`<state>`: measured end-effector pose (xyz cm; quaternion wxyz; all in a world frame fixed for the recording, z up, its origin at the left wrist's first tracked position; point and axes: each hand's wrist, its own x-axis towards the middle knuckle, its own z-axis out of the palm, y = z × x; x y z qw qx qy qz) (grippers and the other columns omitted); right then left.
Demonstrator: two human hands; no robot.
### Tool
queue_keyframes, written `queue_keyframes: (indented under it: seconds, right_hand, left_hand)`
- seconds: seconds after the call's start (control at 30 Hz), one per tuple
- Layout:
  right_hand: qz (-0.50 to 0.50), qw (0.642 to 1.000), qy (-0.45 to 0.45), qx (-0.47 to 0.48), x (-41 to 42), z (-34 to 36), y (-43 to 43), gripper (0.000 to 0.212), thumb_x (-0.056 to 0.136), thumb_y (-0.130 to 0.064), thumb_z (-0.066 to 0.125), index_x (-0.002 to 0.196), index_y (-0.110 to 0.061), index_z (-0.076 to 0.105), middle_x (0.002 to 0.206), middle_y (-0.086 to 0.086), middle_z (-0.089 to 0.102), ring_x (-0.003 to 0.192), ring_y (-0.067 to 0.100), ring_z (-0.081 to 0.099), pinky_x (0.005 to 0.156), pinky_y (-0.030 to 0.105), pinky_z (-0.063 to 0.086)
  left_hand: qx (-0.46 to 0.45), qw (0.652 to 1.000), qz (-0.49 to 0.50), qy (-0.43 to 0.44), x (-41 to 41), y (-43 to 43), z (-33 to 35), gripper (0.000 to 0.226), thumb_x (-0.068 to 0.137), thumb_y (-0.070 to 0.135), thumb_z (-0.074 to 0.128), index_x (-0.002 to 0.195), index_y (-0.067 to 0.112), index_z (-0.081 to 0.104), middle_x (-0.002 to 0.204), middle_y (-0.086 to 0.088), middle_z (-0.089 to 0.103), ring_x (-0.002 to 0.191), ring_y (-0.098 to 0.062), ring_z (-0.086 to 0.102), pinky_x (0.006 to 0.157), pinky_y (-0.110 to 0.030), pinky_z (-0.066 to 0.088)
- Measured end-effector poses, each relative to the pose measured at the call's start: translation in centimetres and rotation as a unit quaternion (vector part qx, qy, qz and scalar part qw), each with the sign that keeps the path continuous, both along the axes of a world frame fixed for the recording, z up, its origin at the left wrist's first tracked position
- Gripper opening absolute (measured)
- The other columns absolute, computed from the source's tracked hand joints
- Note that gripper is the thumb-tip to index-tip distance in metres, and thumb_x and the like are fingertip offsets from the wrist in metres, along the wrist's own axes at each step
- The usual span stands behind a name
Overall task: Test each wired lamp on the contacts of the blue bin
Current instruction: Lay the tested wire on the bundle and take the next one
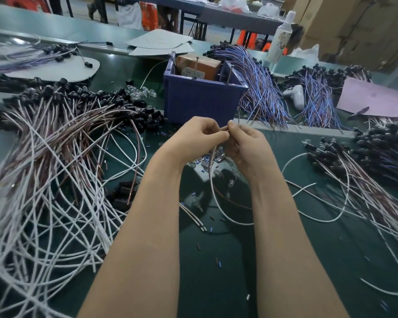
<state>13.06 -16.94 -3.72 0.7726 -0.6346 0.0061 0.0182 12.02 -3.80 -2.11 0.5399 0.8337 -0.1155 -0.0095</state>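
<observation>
The blue bin (200, 99) stands at the table's centre with metal contact pins (229, 75) sticking up from its rim and a brown box (199, 65) inside. Just in front of it my left hand (199, 136) and my right hand (245, 145) meet, both pinching the ends of one wired lamp's leads (216, 196), a white wire and a brown wire that loop down between my forearms. The wire ends sit below the bin's front wall, apart from the pins. The lamp itself is hidden by my fingers.
A big pile of white and brown wired lamps (55, 157) fills the left. Blue and brown wired bundles (262, 88) lie right of the bin, more lamps (365, 171) at far right. Loose glass bulbs (218, 164) sit under my hands. A white bottle (282, 37) stands behind.
</observation>
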Motion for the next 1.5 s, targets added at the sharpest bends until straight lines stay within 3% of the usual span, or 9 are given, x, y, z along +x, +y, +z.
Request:
queue_keyframes:
  seconds: [0.17, 0.47, 0.63, 0.83, 1.0, 1.07, 1.27, 1.37, 1.5]
  right_hand:
    - [-0.142, 0.989, 0.024, 0.026, 0.2, -0.3, -1.4, 0.029, 0.100, -0.010, 0.044, 0.073, -0.009, 0.055, 0.055, -0.001, 0.038, 0.046, 0.008, 0.029, 0.045, 0.019, 0.022]
    - [-0.076, 0.950, -0.004, -0.304, -0.9, 0.5, 0.2, 0.019, 0.092, -0.010, 0.053, 0.104, -0.015, 0.067, 0.090, 0.007, 0.068, 0.068, 0.012, 0.055, 0.066, 0.028, 0.048]
    - [-0.055, 0.913, -0.039, -0.403, -2.8, 4.4, -0.3, 0.017, 0.085, -0.011, 0.052, 0.074, -0.016, 0.064, 0.062, -0.002, 0.066, 0.049, 0.009, 0.049, 0.053, 0.027, 0.044]
    - [0.311, 0.703, -0.005, -0.640, -7.2, 5.0, 3.0, 0.030, 0.082, -0.036, 0.069, 0.080, -0.006, 0.068, 0.063, 0.003, 0.071, 0.050, 0.012, 0.060, 0.059, 0.023, 0.054]
    - [0.334, 0.640, -0.026, -0.691, -7.1, 3.6, 4.5, 0.026, 0.086, -0.024, 0.065, 0.067, -0.006, 0.063, 0.053, 0.000, 0.059, 0.047, 0.012, 0.053, 0.058, 0.021, 0.049]
    - [0.343, 0.670, -0.025, -0.658, -6.8, 4.1, 3.9, 0.018, 0.087, -0.018, 0.061, 0.082, -0.002, 0.068, 0.058, 0.002, 0.063, 0.046, 0.008, 0.054, 0.053, 0.016, 0.047]
    - [0.043, 0.938, -0.116, -0.324, -4.1, 6.7, -0.3, 0.012, 0.088, -0.006, 0.062, 0.081, -0.015, 0.063, 0.071, 0.007, 0.070, 0.057, 0.011, 0.065, 0.063, 0.026, 0.057]
    - [-0.102, 0.935, -0.170, -0.294, -2.5, 6.7, -1.1, 0.009, 0.087, -0.014, 0.066, 0.079, -0.017, 0.065, 0.070, 0.003, 0.069, 0.058, 0.009, 0.065, 0.064, 0.023, 0.057]
    - [-0.083, 0.940, -0.161, -0.288, -1.4, 5.5, -0.8, 0.010, 0.087, -0.011, 0.066, 0.080, -0.016, 0.066, 0.072, 0.005, 0.069, 0.062, 0.012, 0.066, 0.066, 0.023, 0.057]
  left_hand:
    - [0.015, 1.000, 0.015, 0.014, -0.2, 0.5, 0.6, 0.025, 0.085, 0.034, 0.064, 0.071, 0.013, 0.064, 0.057, 0.007, 0.052, 0.048, -0.002, 0.043, 0.045, -0.008, 0.036]
    - [-0.012, 0.998, 0.052, 0.012, -0.1, 0.5, 1.0, 0.022, 0.093, 0.037, 0.056, 0.093, 0.019, 0.070, 0.060, 0.014, 0.059, 0.044, 0.005, 0.047, 0.050, -0.014, 0.035]
    - [-0.008, 0.993, 0.118, 0.020, 0.3, 0.7, 0.6, 0.024, 0.094, 0.036, 0.056, 0.084, 0.017, 0.068, 0.073, 0.005, 0.065, 0.052, 0.000, 0.046, 0.053, -0.021, 0.035]
    - [0.016, 0.987, 0.155, 0.029, 0.7, 0.8, -0.2, 0.037, 0.094, 0.031, 0.055, 0.060, 0.018, 0.061, 0.061, 0.004, 0.057, 0.055, -0.007, 0.045, 0.054, -0.024, 0.035]
    - [-0.013, 0.990, 0.137, 0.025, 0.5, 0.7, -0.1, 0.023, 0.095, 0.026, 0.055, 0.078, 0.014, 0.066, 0.065, 0.004, 0.060, 0.063, -0.010, 0.055, 0.066, -0.026, 0.045]
    - [-0.057, 0.990, 0.127, 0.025, 0.5, 0.6, 0.0, 0.013, 0.094, 0.019, 0.057, 0.100, 0.011, 0.066, 0.071, 0.002, 0.064, 0.072, -0.013, 0.060, 0.077, -0.030, 0.050]
    - [-0.061, 0.995, 0.081, 0.003, 0.2, 0.6, 0.4, 0.016, 0.089, 0.010, 0.062, 0.105, 0.011, 0.064, 0.097, -0.007, 0.070, 0.089, -0.019, 0.066, 0.083, -0.032, 0.054]
    - [-0.078, 0.995, 0.062, -0.012, -0.1, 0.4, 0.5, 0.017, 0.089, 0.006, 0.061, 0.105, 0.013, 0.063, 0.100, -0.002, 0.071, 0.094, -0.013, 0.067, 0.090, -0.030, 0.053]
    - [-0.087, 0.995, 0.051, -0.019, 0.1, 0.3, 0.3, 0.017, 0.088, 0.005, 0.063, 0.103, 0.014, 0.064, 0.100, -0.001, 0.071, 0.095, -0.011, 0.067, 0.091, -0.027, 0.052]
